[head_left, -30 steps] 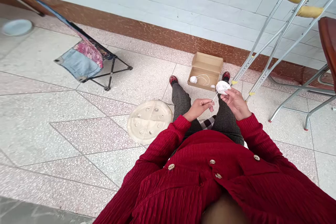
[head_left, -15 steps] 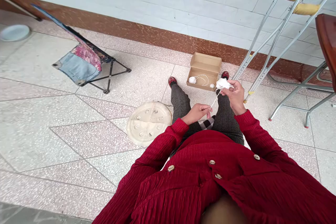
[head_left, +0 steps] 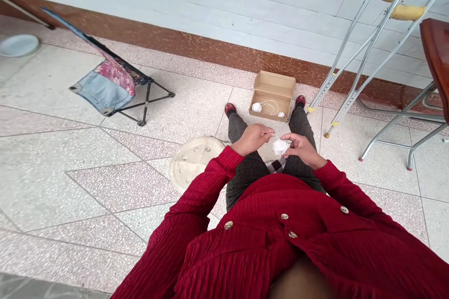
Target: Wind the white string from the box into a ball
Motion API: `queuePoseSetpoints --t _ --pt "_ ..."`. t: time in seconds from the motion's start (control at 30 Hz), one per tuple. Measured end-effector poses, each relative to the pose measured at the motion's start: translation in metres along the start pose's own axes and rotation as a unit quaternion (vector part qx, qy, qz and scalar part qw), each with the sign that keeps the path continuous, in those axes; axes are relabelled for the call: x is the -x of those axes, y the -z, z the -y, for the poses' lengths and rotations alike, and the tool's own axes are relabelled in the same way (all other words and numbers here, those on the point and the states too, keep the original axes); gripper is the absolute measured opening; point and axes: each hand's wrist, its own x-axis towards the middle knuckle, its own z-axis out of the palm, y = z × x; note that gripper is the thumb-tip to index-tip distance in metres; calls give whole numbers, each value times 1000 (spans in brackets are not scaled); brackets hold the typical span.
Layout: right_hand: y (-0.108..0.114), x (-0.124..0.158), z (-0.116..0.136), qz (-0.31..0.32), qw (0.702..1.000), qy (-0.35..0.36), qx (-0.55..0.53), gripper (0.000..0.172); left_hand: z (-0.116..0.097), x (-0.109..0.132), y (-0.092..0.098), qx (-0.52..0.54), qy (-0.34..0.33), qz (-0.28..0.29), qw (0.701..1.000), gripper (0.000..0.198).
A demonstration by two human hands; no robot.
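Observation:
Between my knees, my right hand [head_left: 300, 150] is closed round a ball of white yarn [head_left: 281, 146]. Just to its left, my left hand [head_left: 255, 137] pinches a strand of the same yarn that runs to the ball. On the floor between my feet stands an open cardboard box [head_left: 274, 85] with its lid folded back. Inside it lie a white yarn ball [head_left: 257, 107] at the left and a smaller white ball [head_left: 281, 115] at the right, with loose yarn curving between them.
A round cream mat [head_left: 191, 161] lies by my left leg. Left of it stands a folding chair [head_left: 105, 88], and a pale basin [head_left: 19, 45] sits farther off. On the right, metal crutches [head_left: 365, 51] lean on the wall beside a brown chair [head_left: 435, 60].
My right hand has come down and left, toward my lap, with the yarn ball. My left hand has risen and moved left, close to the ball, still pinching the strand.

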Motion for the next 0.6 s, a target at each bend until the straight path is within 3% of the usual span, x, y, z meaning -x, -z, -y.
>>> queuePoseSetpoints --t 0.1,0.3,0.4,0.5,0.53,0.6 --pt "-9 13 24 12 999 2 -53 43 -3 1 -22 69 22 14 997 34" --pt "-3 6 57 -107 989 57 -88 36 -17 12 -54 221 79 36 971 42" --pt "7 -18 50 -175 978 82 -81 33 -23 18 -56 217 93 37 971 43" --pt "14 -39 26 -258 960 110 -8 38 -27 22 -56 164 96 60 980 42" --pt "16 -43 17 -271 956 108 38 39 -27 23 -55 140 95 60 984 41" --pt "17 -44 -3 -238 959 81 132 38 -25 23 -51 86 88 44 991 39"
